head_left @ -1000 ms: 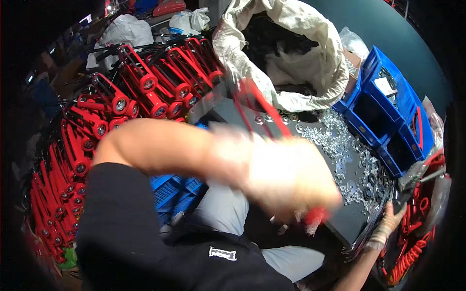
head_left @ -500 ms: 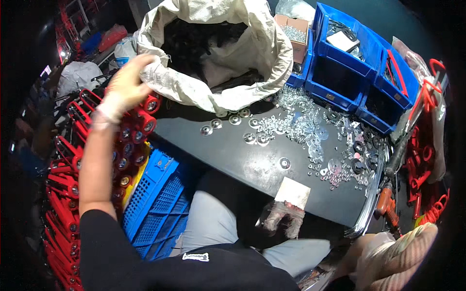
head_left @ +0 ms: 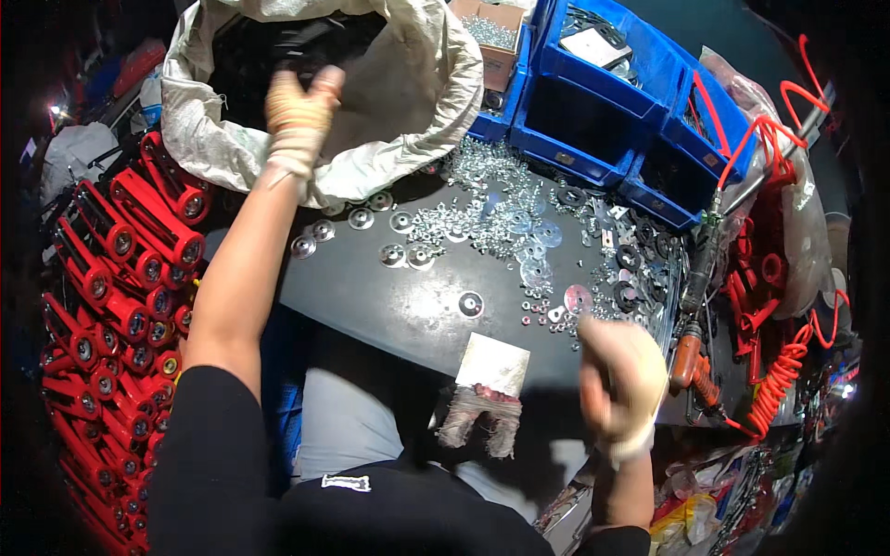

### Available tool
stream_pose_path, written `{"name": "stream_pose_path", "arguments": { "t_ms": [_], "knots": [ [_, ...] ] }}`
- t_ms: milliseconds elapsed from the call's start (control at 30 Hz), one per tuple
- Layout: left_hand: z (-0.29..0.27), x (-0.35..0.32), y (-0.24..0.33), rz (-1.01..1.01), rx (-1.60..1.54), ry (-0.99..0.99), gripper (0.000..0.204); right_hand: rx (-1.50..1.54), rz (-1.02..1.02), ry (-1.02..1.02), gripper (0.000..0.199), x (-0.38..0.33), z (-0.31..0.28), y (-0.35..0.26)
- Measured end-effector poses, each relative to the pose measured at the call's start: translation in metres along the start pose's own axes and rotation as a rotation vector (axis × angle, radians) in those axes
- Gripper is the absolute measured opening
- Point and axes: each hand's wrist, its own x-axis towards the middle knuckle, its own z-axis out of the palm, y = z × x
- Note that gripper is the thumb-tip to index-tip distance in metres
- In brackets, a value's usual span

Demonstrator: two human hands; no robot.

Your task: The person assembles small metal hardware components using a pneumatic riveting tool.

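My left hand (head_left: 301,113), wrapped at the wrist, reaches over the near rim of a white woven sack (head_left: 232,139). Its fingers are spread apart above the dark pieces (head_left: 278,51) inside, and I see nothing held. Near the front edge of the black table (head_left: 389,306) hovers my right hand (head_left: 630,380), in a light covering. Motion blurs its fingers, so their grip is unclear. To its left, a pale square plate (head_left: 494,363) sits on a block wrapped in worn cloth (head_left: 482,414). A single round metal disc (head_left: 471,304) lies beyond the plate.
Small nuts (head_left: 482,208), washers and several discs are scattered across the table. Blue bins (head_left: 575,153) stand behind them. A power driver (head_left: 688,352) and a coiled red hose (head_left: 779,389) are at right. Red tubular parts (head_left: 120,241) are stacked at left.
My left hand has moved right from the sack's left rim to over its opening. My right hand has come up and left from the lower right corner. The view has shifted rightward.
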Motion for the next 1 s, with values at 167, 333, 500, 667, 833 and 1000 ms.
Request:
{"name": "stream_pose_path", "arguments": {
  "t_ms": [167,333,500,667,833,1000],
  "knots": [
    [-0.041,-0.087,0.040,-0.106,-1.007,-0.126,0.039,0.084,0.148,0.089,0.031,0.027,0.044,0.059],
    [-0.033,-0.173,0.067,-0.701,-1.269,-0.529,0.035,-0.151,0.055,-0.247,0.028,0.061,0.077,0.095],
    [-0.011,-0.208,0.061,-0.769,-1.197,-0.675,0.031,-0.131,0.224,-0.374,0.018,0.087,0.123,0.090],
    [0.010,-0.219,0.056,-0.440,-0.964,-0.685,0.045,0.525,0.672,-0.081,0.019,0.070,0.110,0.088],
    [0.037,-0.225,0.068,0.007,-0.762,-0.602,0.052,1.242,0.925,0.134,0.019,0.038,0.089,0.030],
    [0.039,-0.224,0.089,0.060,-0.734,-0.742,0.037,1.397,0.946,0.181,0.024,0.019,0.071,0.022]
  ]
}}
